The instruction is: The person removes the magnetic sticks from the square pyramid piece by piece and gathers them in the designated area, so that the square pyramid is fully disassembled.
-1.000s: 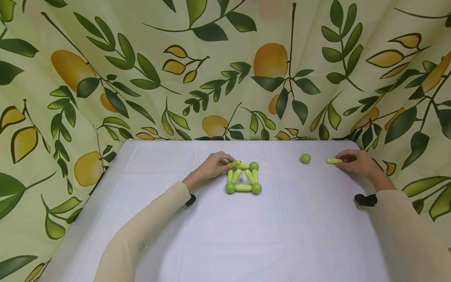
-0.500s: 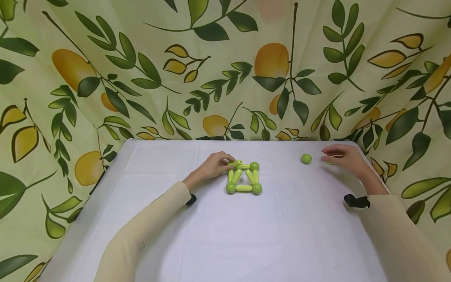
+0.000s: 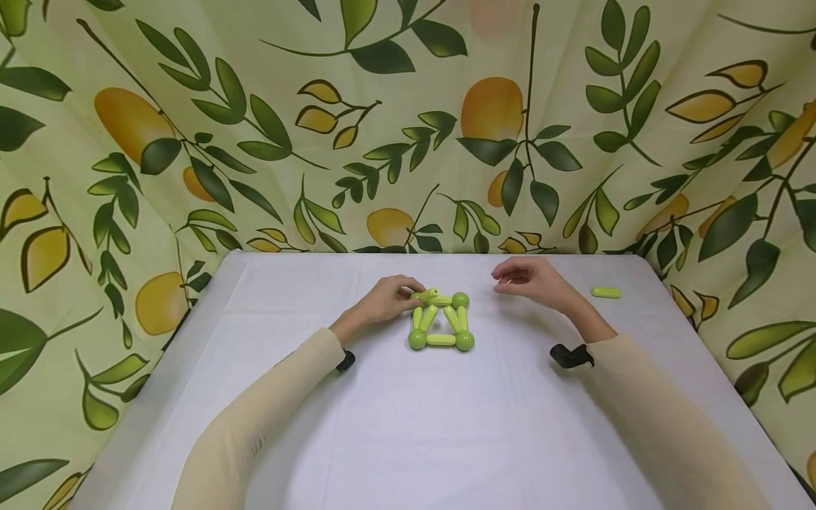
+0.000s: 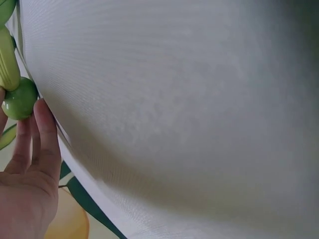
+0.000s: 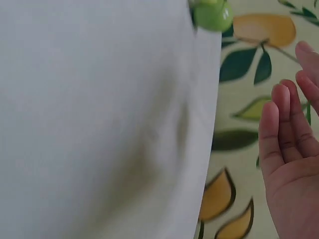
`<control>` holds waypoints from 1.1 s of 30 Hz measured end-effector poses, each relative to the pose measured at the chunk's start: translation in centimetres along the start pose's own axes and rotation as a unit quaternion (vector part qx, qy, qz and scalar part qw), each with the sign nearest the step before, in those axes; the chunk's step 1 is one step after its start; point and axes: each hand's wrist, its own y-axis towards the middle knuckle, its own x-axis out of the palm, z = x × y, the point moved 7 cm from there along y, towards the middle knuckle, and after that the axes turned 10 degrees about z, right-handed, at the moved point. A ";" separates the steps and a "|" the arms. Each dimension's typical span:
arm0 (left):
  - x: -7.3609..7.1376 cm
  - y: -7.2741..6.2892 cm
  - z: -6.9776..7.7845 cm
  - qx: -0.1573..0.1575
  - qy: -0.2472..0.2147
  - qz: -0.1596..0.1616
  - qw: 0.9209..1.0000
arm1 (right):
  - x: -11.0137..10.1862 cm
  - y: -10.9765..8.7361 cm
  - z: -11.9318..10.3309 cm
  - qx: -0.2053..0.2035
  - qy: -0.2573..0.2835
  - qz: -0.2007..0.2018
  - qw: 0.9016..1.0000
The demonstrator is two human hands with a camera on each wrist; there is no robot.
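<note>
A small frame of light green rods [image 3: 441, 340] and darker green balls [image 3: 465, 341] lies on the white table. My left hand [image 3: 382, 299] is at its far left corner, fingers and thumb around the ball [image 4: 21, 102] there. A rod [image 4: 7, 59] joins that ball in the left wrist view. My right hand [image 3: 532, 280] is above the table right of the frame, thumb and fingers apart, holding nothing. In the right wrist view its fingers [image 5: 271, 127] are loosely extended, and a ball [image 5: 214, 17] shows beyond them.
One loose light green rod [image 3: 605, 292] lies on the white-covered table [image 3: 446, 425] at the far right, behind the right forearm. A curtain [image 3: 408, 127] printed with fruit and leaves hangs just past the table's back edge.
My right hand has let go of the loose rod at the far right and moved left towards the frame. The loose ball is now hidden behind it. The left hand stays put.
</note>
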 end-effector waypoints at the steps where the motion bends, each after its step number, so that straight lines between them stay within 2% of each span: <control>1: 0.0 0.0 0.0 -0.002 -0.003 -0.001 1.000 | 0.9 0.5 -0.3 -0.001 0.008 -0.009 1.000; 9: 0.0 0.0 0.0 0.000 -0.011 -0.005 1.000 | 6.1 3.1 -1.7 -0.022 0.054 -0.058 0.997; 19: 0.0 0.0 0.0 0.009 -0.019 0.001 1.000 | 10.0 4.6 -3.2 -0.023 0.067 -0.111 0.991; 25: 0.1 0.1 -0.1 0.006 -0.021 -0.006 1.000 | 11.0 5.0 -2.6 -0.044 0.066 -0.118 0.990; 33: 0.0 0.2 0.0 0.005 -0.010 -0.008 1.000 | 10.6 5.3 -2.4 -0.055 0.028 -0.086 0.994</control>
